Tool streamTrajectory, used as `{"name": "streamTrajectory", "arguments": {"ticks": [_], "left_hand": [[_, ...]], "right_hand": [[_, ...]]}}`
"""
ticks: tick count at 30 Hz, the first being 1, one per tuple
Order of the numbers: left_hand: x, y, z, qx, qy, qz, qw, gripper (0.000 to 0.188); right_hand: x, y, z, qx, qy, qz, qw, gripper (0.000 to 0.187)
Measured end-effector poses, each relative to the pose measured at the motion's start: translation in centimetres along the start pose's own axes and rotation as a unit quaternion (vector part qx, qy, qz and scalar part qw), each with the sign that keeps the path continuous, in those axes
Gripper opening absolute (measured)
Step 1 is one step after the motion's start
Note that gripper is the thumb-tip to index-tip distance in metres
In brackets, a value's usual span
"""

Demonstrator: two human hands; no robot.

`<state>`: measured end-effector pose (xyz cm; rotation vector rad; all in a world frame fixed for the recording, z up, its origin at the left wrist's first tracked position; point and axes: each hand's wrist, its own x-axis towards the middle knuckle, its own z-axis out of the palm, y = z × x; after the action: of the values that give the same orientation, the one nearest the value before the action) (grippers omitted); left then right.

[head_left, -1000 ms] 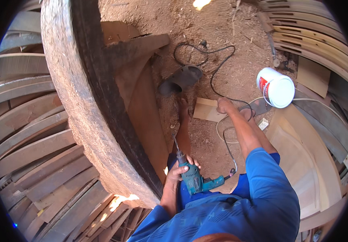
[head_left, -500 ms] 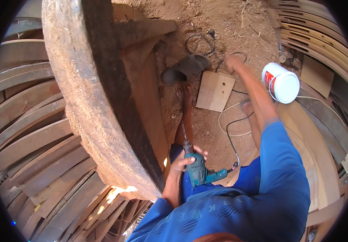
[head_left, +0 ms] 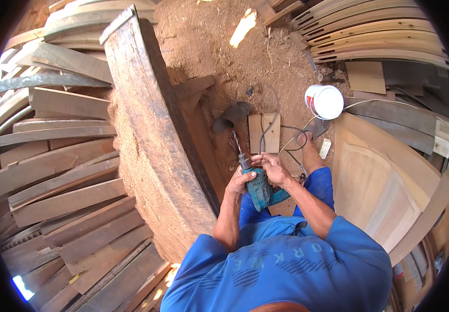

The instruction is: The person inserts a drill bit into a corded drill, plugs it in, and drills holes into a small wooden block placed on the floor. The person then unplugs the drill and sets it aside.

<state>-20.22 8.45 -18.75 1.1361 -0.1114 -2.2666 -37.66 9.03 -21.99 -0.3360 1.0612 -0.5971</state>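
A teal power drill (head_left: 259,188) with a long bit pointing away from me is held in my left hand (head_left: 241,180), whose fingers wrap round its front end behind the chuck. Close beside it, my right hand (head_left: 272,167) has its fingers closed on the drill's dark cord (head_left: 272,125). The cord loops up from these fingers and curves back across the ground. Beyond both hands lies a pale square board (head_left: 271,138), with the cord passing over it. A grey clog (head_left: 232,115) rests left of the board.
A thick timber beam (head_left: 152,130) covered in sawdust stands at my left, with stacked planks (head_left: 68,197) beyond. To the right are a white bucket (head_left: 329,102), a small white strip (head_left: 325,148), and a panelled wooden door (head_left: 375,182). Slotted wooden slats (head_left: 375,36) lie at far right.
My right hand has come back from the ground beyond the board to beside the drill, bringing the cord with it. My left hand still holds the drill. The view has shifted.
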Motion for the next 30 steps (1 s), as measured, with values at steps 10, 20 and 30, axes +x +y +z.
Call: {"name": "streamTrajectory", "arguments": {"ticks": [10, 20, 30], "left_hand": [[-3.6, 7.3, 6.0, 0.217, -0.162, -0.043, 0.962, 0.054], [-5.4, 9.0, 7.3, 0.237, -0.109, -0.013, 0.965, 0.052], [-6.6, 6.2, 7.3, 0.268, -0.161, -0.039, 0.949, 0.043]], "right_hand": [[-6.9, -5.1, 1.9, -0.371, 0.007, -0.152, 0.916, 0.033], [-2.2, -6.4, -0.5, 0.146, -0.15, 0.137, 0.968, 0.035], [-0.1, -20.2, -11.1, 0.555, 0.151, -0.187, 0.796, 0.037]]}}
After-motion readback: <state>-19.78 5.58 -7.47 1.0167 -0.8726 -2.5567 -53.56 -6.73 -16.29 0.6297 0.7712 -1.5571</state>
